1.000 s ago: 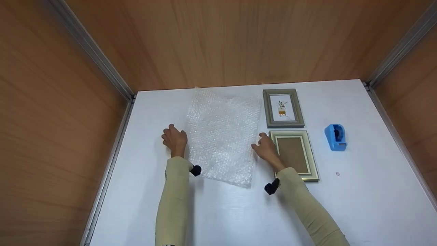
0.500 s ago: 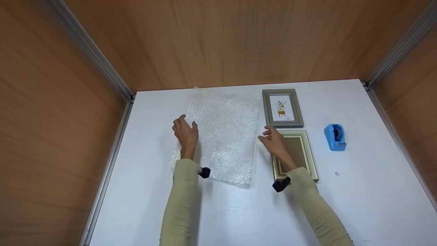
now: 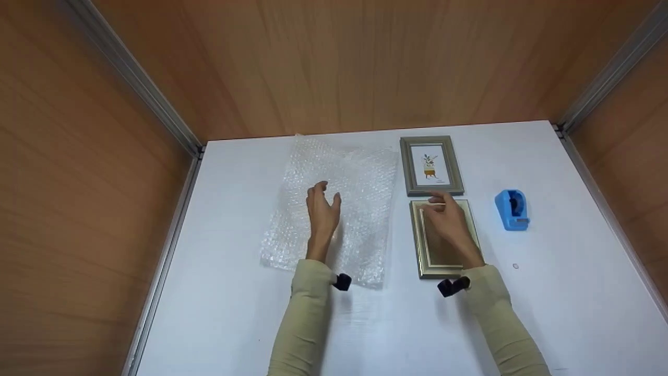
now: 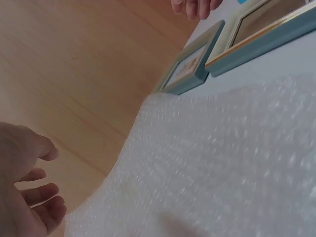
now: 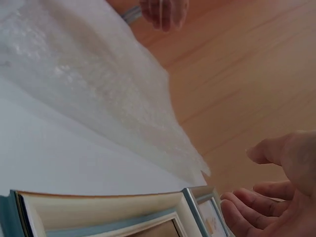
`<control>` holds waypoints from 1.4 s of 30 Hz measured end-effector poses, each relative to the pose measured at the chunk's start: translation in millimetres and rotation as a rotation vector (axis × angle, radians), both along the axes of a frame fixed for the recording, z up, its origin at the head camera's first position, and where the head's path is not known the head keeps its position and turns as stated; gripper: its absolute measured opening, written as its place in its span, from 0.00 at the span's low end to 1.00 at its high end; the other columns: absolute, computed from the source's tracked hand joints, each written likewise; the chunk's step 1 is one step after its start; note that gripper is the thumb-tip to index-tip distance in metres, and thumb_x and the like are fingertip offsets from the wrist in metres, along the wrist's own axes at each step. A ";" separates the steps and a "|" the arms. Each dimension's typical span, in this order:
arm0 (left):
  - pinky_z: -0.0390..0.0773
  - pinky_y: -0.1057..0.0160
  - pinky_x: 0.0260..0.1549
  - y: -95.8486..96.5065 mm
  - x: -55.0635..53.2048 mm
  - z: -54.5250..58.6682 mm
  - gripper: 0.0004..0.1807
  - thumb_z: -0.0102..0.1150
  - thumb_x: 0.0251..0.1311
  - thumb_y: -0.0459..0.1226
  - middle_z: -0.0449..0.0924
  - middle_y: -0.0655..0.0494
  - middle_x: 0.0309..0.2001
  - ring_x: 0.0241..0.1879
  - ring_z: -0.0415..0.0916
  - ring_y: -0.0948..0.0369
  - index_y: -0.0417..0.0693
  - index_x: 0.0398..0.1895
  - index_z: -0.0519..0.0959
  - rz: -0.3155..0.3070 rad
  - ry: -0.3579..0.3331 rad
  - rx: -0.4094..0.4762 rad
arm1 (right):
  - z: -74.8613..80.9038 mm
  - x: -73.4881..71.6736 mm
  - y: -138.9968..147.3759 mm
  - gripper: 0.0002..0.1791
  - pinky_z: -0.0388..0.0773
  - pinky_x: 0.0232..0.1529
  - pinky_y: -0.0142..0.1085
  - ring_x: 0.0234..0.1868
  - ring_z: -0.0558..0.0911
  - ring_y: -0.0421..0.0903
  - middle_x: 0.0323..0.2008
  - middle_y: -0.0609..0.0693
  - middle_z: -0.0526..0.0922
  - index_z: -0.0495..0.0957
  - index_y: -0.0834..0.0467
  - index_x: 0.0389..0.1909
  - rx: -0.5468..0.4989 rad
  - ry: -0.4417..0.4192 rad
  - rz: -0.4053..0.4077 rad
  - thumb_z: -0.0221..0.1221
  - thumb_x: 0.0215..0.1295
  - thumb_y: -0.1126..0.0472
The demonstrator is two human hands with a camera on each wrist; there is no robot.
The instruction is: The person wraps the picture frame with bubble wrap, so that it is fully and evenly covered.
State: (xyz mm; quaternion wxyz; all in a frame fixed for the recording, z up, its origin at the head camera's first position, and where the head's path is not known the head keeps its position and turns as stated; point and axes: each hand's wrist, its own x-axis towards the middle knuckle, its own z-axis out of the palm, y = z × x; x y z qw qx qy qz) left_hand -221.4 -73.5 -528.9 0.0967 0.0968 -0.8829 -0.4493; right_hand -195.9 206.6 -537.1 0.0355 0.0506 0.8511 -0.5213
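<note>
Above the white counter (image 3: 209, 313) I see the left grip (image 3: 323, 214), fingers apart, shifted over the bubble wrap (image 3: 360, 209) lying there; right grip (image 3: 449, 222), also parted, moved above the lower frame (image 3: 434, 248). Upper frame (image 3: 429, 166): print (image 3: 440, 181) illegible.

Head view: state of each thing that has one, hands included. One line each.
Bubble wrap: spread out on the table, not wrapped around either frame
Far frame: lying face up, picture in it
Near frame: lying face up, brown panel showing, partly hidden
Tape dispenser: upright, untouched
Left hand: over the bubble wrap, holding nothing
Right hand: over the near frame, holding nothing
</note>
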 end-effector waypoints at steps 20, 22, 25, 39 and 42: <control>0.78 0.62 0.48 79.5 38.3 -25.1 0.22 0.57 0.63 0.34 0.76 0.45 0.49 0.50 0.75 0.52 0.38 0.59 0.69 -0.196 0.005 0.121 | -3.8 29.8 64.5 0.32 0.74 0.53 0.43 0.59 0.73 0.57 0.59 0.63 0.71 0.60 0.63 0.68 0.056 -0.002 -0.123 0.54 0.69 0.52; 0.78 0.63 0.48 86.3 41.5 -27.4 0.22 0.57 0.63 0.34 0.76 0.45 0.49 0.49 0.76 0.53 0.38 0.60 0.69 -0.212 -0.015 0.132 | -5.5 32.8 68.9 0.33 0.74 0.53 0.43 0.60 0.73 0.58 0.59 0.64 0.71 0.59 0.64 0.68 0.060 -0.016 -0.131 0.55 0.69 0.51; 0.78 0.63 0.47 96.5 45.5 -31.2 0.23 0.57 0.63 0.34 0.76 0.44 0.48 0.48 0.76 0.53 0.37 0.59 0.69 -0.228 -0.024 0.154 | -8.4 36.9 74.2 0.34 0.73 0.56 0.47 0.61 0.71 0.60 0.60 0.66 0.69 0.58 0.66 0.68 0.067 -0.037 -0.137 0.54 0.69 0.50; 0.78 0.62 0.49 135.5 67.6 -48.9 0.30 0.59 0.61 0.35 0.75 0.44 0.48 0.48 0.76 0.55 0.33 0.64 0.65 -0.398 -0.246 0.063 | -22.4 51.0 94.1 0.38 0.65 0.63 0.56 0.67 0.62 0.66 0.66 0.71 0.60 0.53 0.68 0.70 0.114 -0.235 -0.041 0.50 0.70 0.47; 0.78 0.62 0.50 137.8 69.8 -50.4 0.29 0.59 0.61 0.35 0.76 0.43 0.48 0.49 0.77 0.54 0.32 0.64 0.66 -0.424 -0.266 0.039 | -25.1 52.3 94.0 0.38 0.65 0.63 0.56 0.67 0.62 0.66 0.66 0.70 0.61 0.52 0.69 0.70 0.119 -0.275 -0.015 0.50 0.71 0.47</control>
